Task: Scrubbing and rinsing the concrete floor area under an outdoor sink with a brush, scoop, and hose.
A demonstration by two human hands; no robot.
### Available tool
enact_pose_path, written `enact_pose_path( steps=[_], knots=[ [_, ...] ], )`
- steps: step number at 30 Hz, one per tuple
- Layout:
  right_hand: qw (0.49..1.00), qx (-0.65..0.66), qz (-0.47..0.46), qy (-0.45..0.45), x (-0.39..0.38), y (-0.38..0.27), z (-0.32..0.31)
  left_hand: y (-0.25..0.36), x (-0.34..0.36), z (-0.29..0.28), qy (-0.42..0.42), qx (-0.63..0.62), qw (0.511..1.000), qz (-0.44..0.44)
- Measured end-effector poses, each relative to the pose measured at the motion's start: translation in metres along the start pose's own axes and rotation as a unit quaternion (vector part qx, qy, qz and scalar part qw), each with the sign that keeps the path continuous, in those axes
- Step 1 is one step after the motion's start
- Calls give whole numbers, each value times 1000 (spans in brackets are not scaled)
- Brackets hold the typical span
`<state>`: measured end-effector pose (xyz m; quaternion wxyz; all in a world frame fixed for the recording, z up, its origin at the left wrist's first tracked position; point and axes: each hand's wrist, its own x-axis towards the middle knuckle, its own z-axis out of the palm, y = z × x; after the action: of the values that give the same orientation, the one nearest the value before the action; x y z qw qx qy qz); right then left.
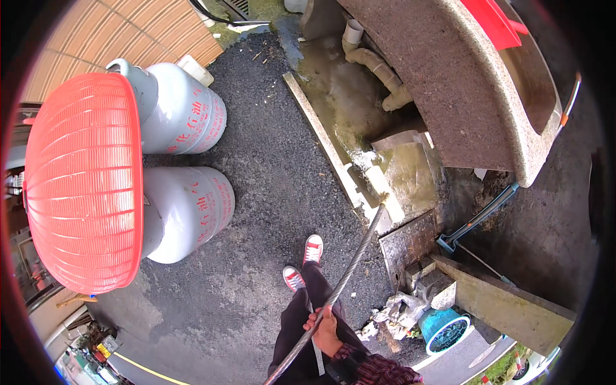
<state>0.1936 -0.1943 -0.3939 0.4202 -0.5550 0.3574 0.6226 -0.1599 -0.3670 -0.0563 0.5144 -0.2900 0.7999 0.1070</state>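
A person stands on dark asphalt, and the right hand is wrapped around a twisted-looking grey pole, fingers clamped on it low in the view, in front of dark trousers. Whether the left hand is clamped on anything cannot be told — it lies outside the picture. The pole slants from the lower edge up and to the right, and its far end meets a pale head at the lower end of a wet concrete channel, close to a light kerb strip. A dark, flat plate lies just beside that head on the right. Red-and-white sneakers point up the view, left of the pole. Near the forearm, on the right, crumpled plastic lies next to a blue bucket. Above the channel a bent pipe hangs by a speckled stone sink. Two grey gas cylinders stand on the left — a large red ribbed basket partly covers them in this view.
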Motion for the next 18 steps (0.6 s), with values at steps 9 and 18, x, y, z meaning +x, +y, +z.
enact_pose_path(
  steps=[9,18],
  knots=[
    [980,-178,-86,-19,0,33,-20,-178,57,-58,-195,-331,912,-145],
    [904,-407,-112,-67,7,-17,53,-211,54,126,-68,-137,980,124]
  ],
)
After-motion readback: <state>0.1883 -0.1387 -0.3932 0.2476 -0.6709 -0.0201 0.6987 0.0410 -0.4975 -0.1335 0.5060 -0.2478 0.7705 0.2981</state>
